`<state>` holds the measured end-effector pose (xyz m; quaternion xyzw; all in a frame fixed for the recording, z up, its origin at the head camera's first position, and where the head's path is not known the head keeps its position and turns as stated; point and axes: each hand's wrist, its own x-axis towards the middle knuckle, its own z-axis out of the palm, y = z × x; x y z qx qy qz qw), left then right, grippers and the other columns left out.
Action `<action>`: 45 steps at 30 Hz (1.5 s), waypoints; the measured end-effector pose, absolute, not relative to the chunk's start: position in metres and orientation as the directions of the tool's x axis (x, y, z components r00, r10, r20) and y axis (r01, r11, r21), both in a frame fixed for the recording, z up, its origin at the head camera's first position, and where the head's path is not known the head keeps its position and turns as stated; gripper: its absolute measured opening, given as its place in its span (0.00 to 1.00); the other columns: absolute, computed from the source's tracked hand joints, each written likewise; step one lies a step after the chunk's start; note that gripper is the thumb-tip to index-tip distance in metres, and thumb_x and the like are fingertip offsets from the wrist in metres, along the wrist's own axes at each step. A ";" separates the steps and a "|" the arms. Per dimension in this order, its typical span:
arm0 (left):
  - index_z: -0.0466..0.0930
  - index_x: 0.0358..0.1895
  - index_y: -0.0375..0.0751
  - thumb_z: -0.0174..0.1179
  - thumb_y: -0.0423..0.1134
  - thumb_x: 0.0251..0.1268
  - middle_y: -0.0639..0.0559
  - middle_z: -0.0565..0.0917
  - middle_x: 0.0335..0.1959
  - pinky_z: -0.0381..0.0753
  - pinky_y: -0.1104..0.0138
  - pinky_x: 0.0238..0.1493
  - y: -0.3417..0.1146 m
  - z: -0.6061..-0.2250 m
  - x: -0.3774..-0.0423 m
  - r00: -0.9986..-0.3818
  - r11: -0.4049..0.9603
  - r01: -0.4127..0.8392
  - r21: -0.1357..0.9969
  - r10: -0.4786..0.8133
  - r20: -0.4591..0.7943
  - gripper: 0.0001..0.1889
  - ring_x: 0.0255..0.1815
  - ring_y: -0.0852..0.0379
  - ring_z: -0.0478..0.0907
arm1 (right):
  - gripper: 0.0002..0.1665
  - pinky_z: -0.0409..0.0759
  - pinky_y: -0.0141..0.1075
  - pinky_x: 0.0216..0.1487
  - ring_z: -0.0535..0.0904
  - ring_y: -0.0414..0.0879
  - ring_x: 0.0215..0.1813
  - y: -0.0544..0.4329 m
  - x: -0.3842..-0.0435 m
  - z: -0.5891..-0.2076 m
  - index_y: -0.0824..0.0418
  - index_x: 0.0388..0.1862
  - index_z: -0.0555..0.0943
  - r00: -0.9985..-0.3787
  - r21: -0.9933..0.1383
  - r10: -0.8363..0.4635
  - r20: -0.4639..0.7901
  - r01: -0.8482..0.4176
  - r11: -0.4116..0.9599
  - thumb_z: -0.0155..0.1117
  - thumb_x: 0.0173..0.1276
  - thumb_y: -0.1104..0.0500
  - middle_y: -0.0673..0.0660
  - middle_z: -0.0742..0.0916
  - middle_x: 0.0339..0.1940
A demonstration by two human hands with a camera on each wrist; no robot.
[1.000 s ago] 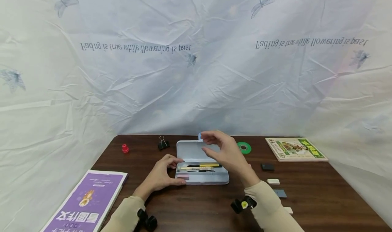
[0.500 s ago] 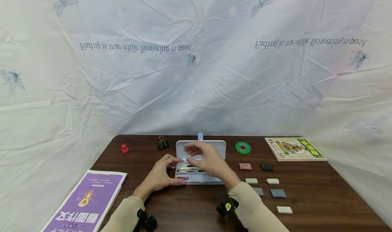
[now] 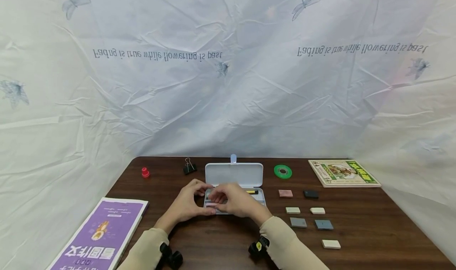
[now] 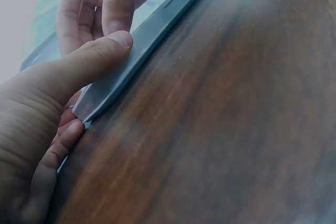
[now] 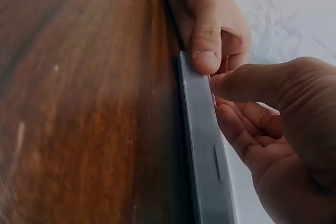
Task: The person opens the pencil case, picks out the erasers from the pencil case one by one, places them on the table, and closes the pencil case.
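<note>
A pale blue-grey pencil case (image 3: 233, 175) lies on the table with its lid folded back. My left hand (image 3: 189, 198) grips its left end, thumb on the front wall (image 4: 113, 74) and fingers round the back corner. Inside, a pink eraser (image 3: 211, 205) lies in the front left compartment, partly covered. My right hand (image 3: 235, 200) reaches down into the case, its bent fingers and thumb at that eraser; whether they pinch it is hidden. A yellow and black pen (image 3: 253, 192) shows behind the right hand, which covers the other pens.
Several erasers, among them a pink one (image 3: 285, 193) and a black one (image 3: 311, 194), lie to the right. Green tape (image 3: 283, 171) and a picture book (image 3: 343, 173) are behind them. Leftward are a binder clip (image 3: 190, 167), a red cap-like piece (image 3: 145, 172) and a purple book (image 3: 101, 234).
My right hand has moved left and down from above the open lid into the case. The erasers on the right have come into sight. My left hand keeps its grip.
</note>
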<state>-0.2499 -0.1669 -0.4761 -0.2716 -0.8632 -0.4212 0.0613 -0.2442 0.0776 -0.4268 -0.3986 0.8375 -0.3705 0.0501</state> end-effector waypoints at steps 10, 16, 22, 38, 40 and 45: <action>0.87 0.69 0.48 0.88 0.58 0.54 0.55 0.81 0.59 0.87 0.60 0.61 -0.167 -0.476 -0.250 -0.843 0.496 0.522 0.694 0.425 0.331 0.40 0.55 0.56 0.81 | 0.08 0.85 0.30 0.52 0.85 0.36 0.50 0.073 -0.242 -0.427 0.56 0.50 0.95 -0.648 -0.523 -0.730 0.216 -0.709 0.474 0.74 0.79 0.65 0.48 0.91 0.48; 0.87 0.68 0.49 0.89 0.59 0.53 0.55 0.81 0.58 0.87 0.61 0.61 -0.167 -0.477 -0.251 -0.847 0.503 0.515 0.694 0.420 0.325 0.40 0.55 0.57 0.81 | 0.07 0.85 0.30 0.50 0.85 0.35 0.48 0.076 -0.241 -0.426 0.56 0.50 0.95 -0.673 -0.529 -0.710 0.207 -0.687 0.498 0.75 0.78 0.65 0.47 0.91 0.46; 0.87 0.68 0.50 0.89 0.59 0.52 0.56 0.81 0.58 0.87 0.61 0.61 -0.167 -0.477 -0.251 -0.852 0.511 0.509 0.693 0.414 0.321 0.40 0.55 0.57 0.81 | 0.10 0.85 0.33 0.46 0.84 0.37 0.42 0.088 -0.241 -0.412 0.58 0.50 0.93 -0.700 -0.550 -0.657 0.281 -0.678 0.487 0.74 0.76 0.69 0.48 0.90 0.42; 0.88 0.67 0.50 0.90 0.61 0.49 0.56 0.82 0.59 0.86 0.61 0.61 -0.167 -0.479 -0.252 -0.863 0.526 0.492 0.694 0.399 0.310 0.42 0.54 0.57 0.81 | 0.18 0.85 0.35 0.43 0.82 0.40 0.43 0.171 -0.219 -0.350 0.51 0.50 0.92 -0.691 -0.447 -0.446 0.569 -0.714 0.538 0.77 0.70 0.71 0.44 0.88 0.45; 0.88 0.67 0.51 0.90 0.61 0.49 0.56 0.81 0.59 0.86 0.62 0.61 -0.167 -0.479 -0.252 -0.863 0.526 0.492 0.694 0.399 0.309 0.41 0.55 0.57 0.81 | 0.19 0.85 0.36 0.40 0.82 0.40 0.42 0.182 -0.216 -0.347 0.50 0.49 0.93 -0.700 -0.442 -0.424 0.575 -0.702 0.558 0.78 0.68 0.72 0.44 0.88 0.44; 0.88 0.68 0.50 0.90 0.61 0.49 0.55 0.82 0.59 0.86 0.62 0.61 -0.168 -0.480 -0.252 -0.860 0.525 0.497 0.690 0.405 0.312 0.41 0.55 0.57 0.81 | 0.21 0.86 0.37 0.38 0.83 0.39 0.40 0.209 -0.206 -0.344 0.49 0.49 0.93 -0.719 -0.431 -0.385 0.578 -0.670 0.605 0.79 0.67 0.73 0.42 0.87 0.43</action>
